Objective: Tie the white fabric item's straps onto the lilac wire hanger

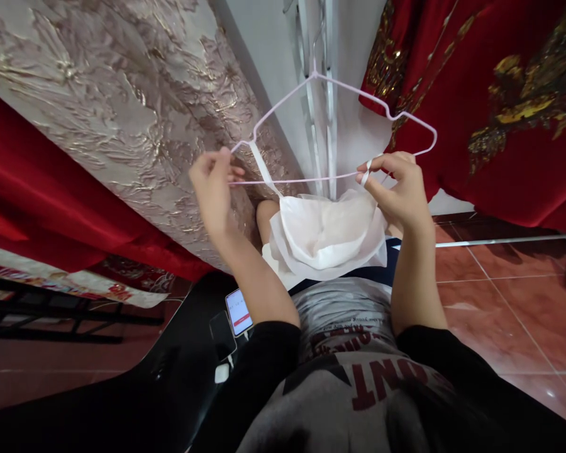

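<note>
A pale pink hanger (314,74) is held up in front of me, its hook at the top. My left hand (212,192) is closed around the hanger's left corner. A white sheer garment (327,229) with thin straps hangs below the bottom bar and rests over my lap. Its left strap (263,165) is looped over the hanger's left shoulder notch. Between thumb and forefinger, my right hand (402,192) pinches the other white strap (366,175), close to the right part of the bottom bar. The hanger's right corner sticks out beyond that hand.
Red gold-embroidered cloth (504,107) hangs at the right, and a textured beige-pink cloth (136,113) at the left. White metal poles (331,119) stand behind the hanger. On the black seat (188,358) beside me lie a lit phone (238,313), a dark phone (223,335) and a white charger (221,373).
</note>
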Tool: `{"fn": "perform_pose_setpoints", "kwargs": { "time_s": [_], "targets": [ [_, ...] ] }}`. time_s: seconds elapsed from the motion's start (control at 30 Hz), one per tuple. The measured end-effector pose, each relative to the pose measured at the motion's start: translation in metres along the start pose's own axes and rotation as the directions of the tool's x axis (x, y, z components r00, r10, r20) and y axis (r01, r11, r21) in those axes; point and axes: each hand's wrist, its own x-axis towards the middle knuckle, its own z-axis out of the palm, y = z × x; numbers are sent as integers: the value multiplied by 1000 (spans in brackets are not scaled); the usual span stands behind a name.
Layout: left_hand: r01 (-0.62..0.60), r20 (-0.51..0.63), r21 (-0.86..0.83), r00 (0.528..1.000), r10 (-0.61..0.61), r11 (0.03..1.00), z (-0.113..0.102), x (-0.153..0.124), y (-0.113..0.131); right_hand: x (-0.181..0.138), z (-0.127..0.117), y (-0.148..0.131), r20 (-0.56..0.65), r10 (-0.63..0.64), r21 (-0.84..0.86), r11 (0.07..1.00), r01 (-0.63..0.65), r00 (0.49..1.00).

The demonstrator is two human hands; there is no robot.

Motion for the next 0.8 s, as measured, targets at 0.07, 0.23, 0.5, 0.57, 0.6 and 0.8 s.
{"fn": "perform_pose_setpoints", "kwargs": {
  "time_s": [0.07, 0.23, 0.5, 0.57, 0.6, 0.8],
  "targets": [
    [91, -47, -295, 993, -110, 951, 6, -22, -21, 1, 2, -1, 26, 0, -16, 1000, 1, 1000],
    [110, 2, -286, 993, -114, 952, 41, -52, -24, 2, 3, 8, 19, -15, -4, 1000, 15, 1000],
    [155, -17, -430, 984, -179, 889, 45, -52, -5, 23, -26, 63, -465, 263, 286, 948, -138, 845],
    [158, -24, -502, 980, -196, 850, 48, -54, -5, 37, -32, 56, -313, 235, 263, 952, -154, 920],
    [156, -31, -527, 979, -202, 836, 50, -54, -5, 45, -34, 47, -256, 203, 226, 963, -145, 945],
    [176, -8, -532, 977, -213, 828, 51, -55, -5, 67, -32, -10, -136, 38, 41, 999, -32, 990]
  ]
}}
